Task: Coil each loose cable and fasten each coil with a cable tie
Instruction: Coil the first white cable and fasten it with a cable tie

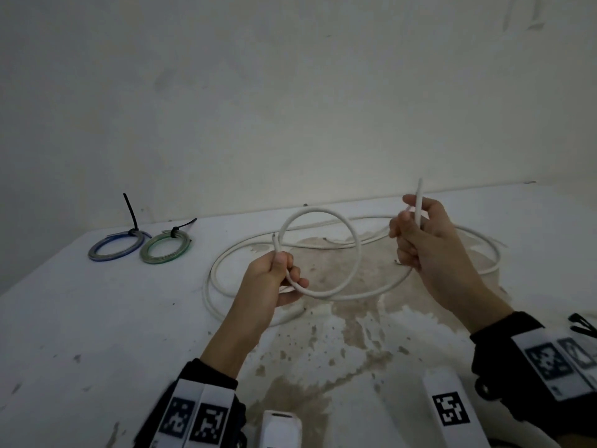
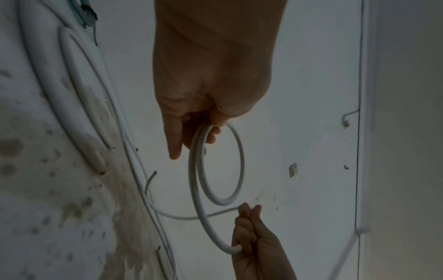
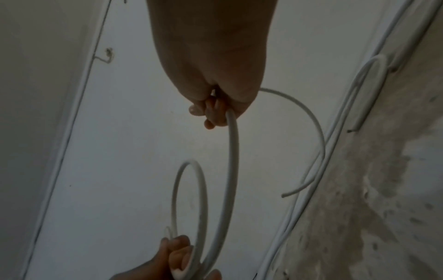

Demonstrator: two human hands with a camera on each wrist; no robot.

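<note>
I hold a white cable [image 1: 358, 250] above the stained white table [image 1: 80, 318]. My left hand [image 1: 277, 273] grips it near one end, where a single raised loop crosses itself. My right hand [image 1: 416, 234] grips the same cable further along, with its free end sticking up past the fingers. In the left wrist view the loop [image 2: 239, 164] hangs from my left hand [image 2: 203, 121] and runs down to the right hand [image 2: 249, 236]. In the right wrist view the cable [image 3: 232, 161] leaves my right hand [image 3: 215, 109] towards the left hand [image 3: 177, 253].
More loose white cable [image 1: 213, 273] lies in wide curves on the table behind and under my hands. A blue coil [image 1: 114, 244] and a green coil [image 1: 164, 245], each bound with a black cable tie, lie at the back left. Black ties [image 1: 583, 328] show at the right edge.
</note>
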